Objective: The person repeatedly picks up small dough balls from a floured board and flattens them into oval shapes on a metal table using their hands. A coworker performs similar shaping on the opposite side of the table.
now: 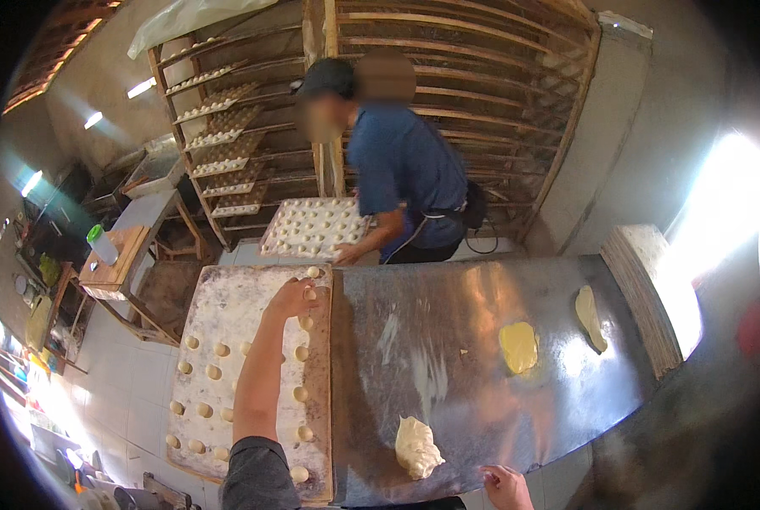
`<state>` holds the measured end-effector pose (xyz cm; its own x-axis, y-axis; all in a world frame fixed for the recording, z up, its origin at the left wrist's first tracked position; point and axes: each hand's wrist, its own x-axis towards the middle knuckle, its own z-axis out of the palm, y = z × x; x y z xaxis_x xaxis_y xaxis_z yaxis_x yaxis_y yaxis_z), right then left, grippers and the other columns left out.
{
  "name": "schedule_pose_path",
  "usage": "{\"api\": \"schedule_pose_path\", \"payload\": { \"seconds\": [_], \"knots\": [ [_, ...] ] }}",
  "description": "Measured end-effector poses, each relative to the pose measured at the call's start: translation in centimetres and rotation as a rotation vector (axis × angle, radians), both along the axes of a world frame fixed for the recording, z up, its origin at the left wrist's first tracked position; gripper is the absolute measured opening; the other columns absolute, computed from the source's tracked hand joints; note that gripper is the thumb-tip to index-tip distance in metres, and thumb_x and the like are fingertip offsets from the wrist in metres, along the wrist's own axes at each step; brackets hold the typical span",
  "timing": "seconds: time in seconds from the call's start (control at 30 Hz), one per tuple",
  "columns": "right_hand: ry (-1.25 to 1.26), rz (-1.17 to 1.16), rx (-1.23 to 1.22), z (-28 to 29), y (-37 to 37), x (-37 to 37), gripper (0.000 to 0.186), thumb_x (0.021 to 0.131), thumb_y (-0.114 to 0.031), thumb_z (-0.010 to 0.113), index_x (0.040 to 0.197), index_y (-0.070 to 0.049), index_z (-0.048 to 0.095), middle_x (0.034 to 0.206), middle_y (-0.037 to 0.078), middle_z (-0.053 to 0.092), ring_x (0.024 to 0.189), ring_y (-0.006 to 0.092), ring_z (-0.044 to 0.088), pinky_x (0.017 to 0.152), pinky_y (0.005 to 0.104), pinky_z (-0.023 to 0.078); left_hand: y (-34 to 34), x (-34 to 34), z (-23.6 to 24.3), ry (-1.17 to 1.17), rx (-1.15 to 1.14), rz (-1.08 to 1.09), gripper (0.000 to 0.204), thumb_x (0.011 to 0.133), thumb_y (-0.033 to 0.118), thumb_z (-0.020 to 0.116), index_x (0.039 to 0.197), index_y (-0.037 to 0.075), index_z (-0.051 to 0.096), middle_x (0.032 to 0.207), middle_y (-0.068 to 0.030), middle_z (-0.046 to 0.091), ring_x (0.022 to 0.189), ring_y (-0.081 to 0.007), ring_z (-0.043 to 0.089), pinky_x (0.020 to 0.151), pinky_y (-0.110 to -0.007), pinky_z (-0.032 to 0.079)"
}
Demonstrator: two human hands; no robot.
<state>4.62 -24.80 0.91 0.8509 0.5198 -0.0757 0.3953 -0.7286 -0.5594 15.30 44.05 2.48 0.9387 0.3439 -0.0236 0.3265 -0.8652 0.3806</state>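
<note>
My left hand reaches over a floured wooden board, its fingers closed around a small dough ball near the board's far right corner. Rows of similar pale dough balls rest on that board, and my forearm hides some of them. Over the near edge of the dark metal table, my right hand is low in view, holding nothing visible, with its fingers loosely bent and apart. A soft lump of pale dough lies to its left on the metal.
A yellow slab and a flat dough strip lie on the metal table. Stacked boards stand at its right end. Across the table, a person in blue grips a tray of dough balls beside a wooden rack.
</note>
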Motion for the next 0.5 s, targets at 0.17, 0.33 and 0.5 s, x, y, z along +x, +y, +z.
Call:
{"api": "schedule_pose_path", "payload": {
  "seconds": [0.17,0.33,0.5],
  "knots": [
    [0.038,0.025,-0.009,2.9,2.1,0.9,0.019,0.091,-0.016,0.061,0.098,-0.001,0.070,0.092,0.024,0.070,0.085,0.0433,0.068,0.071,0.0525,0.053,0.4,-3.1,1.3,-0.048,-0.040,0.075,0.074,0.077,0.031,0.086,0.140,0.009,0.054,0.119,-0.0268,0.064,0.114,-0.0441,0.062,0.095,-0.049,0.053],
    [0.088,0.033,0.064,3.6,2.3,1.9,0.019,0.095,-0.014,0.060,0.103,-0.003,0.073,0.086,0.019,0.073,0.075,0.0304,0.071,0.068,0.0396,0.056,-8.5,-6.9,5.0,-0.318,0.106,0.419,0.053,0.091,0.027,0.073,0.137,0.007,0.055,0.108,-0.0278,0.068,0.109,-0.0452,0.064,0.088,-0.052,0.053],
    [1.050,-0.179,0.213,0.3,2.1,2.7,0.040,0.107,-0.032,0.051,0.107,-0.001,0.075,0.083,0.012,0.074,0.072,0.0216,0.073,0.065,0.0319,0.058,-33.6,-14.7,8.6,0.455,-0.237,0.054,0.070,0.096,0.057,0.058,0.133,-0.002,0.049,0.101,-0.0298,0.071,0.099,-0.0463,0.069,0.087,-0.053,0.055]
  ]
}}
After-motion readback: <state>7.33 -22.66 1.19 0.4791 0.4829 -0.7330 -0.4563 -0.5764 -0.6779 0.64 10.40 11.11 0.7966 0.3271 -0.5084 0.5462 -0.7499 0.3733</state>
